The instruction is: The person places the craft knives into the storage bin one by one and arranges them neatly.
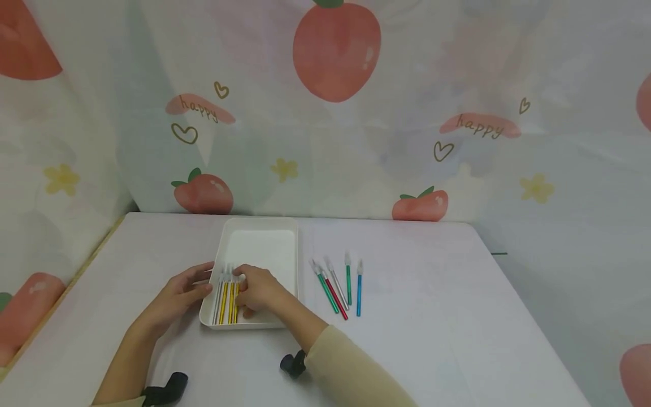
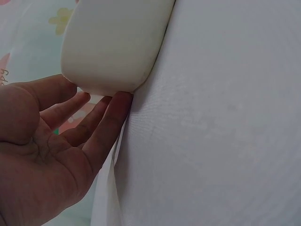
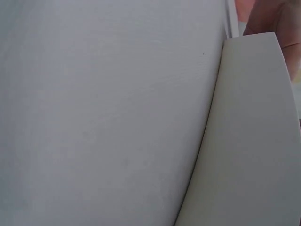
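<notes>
One white table (image 1: pixel 432 350) is filling the lower frame, bearing a white tray (image 1: pixel 261 246) left of centre. The left hand (image 1: pixel 178 291) is touching the tray's left wall, fingers loosely extended. Over the tray's lower left, the right hand (image 1: pixel 261 288) is bending its fingers beside silver and yellow pen-like tools (image 1: pixel 231 303); whether it is gripping one, I cannot tell. Five coloured tools (image 1: pixel 338 284) are lying right of centre.

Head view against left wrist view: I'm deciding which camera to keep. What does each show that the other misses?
Only head: the right hand, yellow and silver sticks in the white tray, five loose sticks to its right.
Only left wrist: the palm of the left hand.
Both: the left hand by the tray, the white tabletop, the printed backdrop.
</notes>
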